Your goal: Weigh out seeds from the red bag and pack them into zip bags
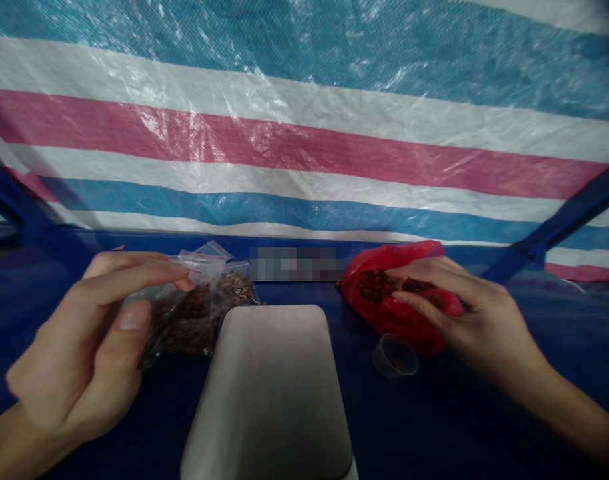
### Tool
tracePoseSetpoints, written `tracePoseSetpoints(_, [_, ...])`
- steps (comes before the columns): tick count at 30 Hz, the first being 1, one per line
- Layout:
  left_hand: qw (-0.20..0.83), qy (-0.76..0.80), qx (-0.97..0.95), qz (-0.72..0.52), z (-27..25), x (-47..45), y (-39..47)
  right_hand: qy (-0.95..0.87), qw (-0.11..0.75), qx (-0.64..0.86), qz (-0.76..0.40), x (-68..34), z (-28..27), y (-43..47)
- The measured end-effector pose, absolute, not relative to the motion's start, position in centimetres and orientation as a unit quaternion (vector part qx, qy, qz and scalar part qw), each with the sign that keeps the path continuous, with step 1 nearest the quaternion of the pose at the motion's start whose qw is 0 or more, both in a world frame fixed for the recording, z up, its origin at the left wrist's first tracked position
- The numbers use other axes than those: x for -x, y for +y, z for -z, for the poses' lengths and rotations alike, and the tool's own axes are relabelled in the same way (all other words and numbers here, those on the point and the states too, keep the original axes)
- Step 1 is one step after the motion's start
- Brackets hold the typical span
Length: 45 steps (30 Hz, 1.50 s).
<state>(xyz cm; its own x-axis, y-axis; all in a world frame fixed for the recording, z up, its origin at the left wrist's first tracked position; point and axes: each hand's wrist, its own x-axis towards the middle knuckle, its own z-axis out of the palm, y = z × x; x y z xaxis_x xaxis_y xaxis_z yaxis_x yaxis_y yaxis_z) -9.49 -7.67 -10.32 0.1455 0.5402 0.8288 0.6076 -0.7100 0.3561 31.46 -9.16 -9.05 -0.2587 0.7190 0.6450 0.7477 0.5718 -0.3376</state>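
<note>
On the left, my left hand (91, 340) is open, with the thumb held apart from the stretched fingers and nothing visible between them. Just beyond it lie clear zip bags (191, 323) filled with brown dried pieces; the hand partly hides them, and I cannot tell whether its fingertips touch them. My right hand (464, 310) reaches over the mouth of a red plastic bag (384, 317). Its thumb and index finger are apart above the dark reddish-brown dried pieces (377, 285) inside. A small clear plastic cup (395, 357) sits tilted against the near side of the red bag.
A flat, silver-topped device like a scale (274, 393) stands in the middle of the blue surface (374, 427). Behind it is a blurred-out rectangle (297, 265). A striped plastic sheet (304, 147) hangs at the back, with blue frame bars (559, 227) at both sides.
</note>
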Motion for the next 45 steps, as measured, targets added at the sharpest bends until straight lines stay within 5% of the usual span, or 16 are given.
tracePoseSetpoints(14, [0.062,-0.368,0.763,0.528,9.8,8.0,-8.8,-0.786,0.440,0.433,-0.021,-29.1,9.4,-11.2])
tracePoseSetpoints(45, [0.025,-0.328,0.813,0.480,9.3,8.4,-8.7,-0.833,0.372,0.392,-0.120,-30.2,8.4,-10.6])
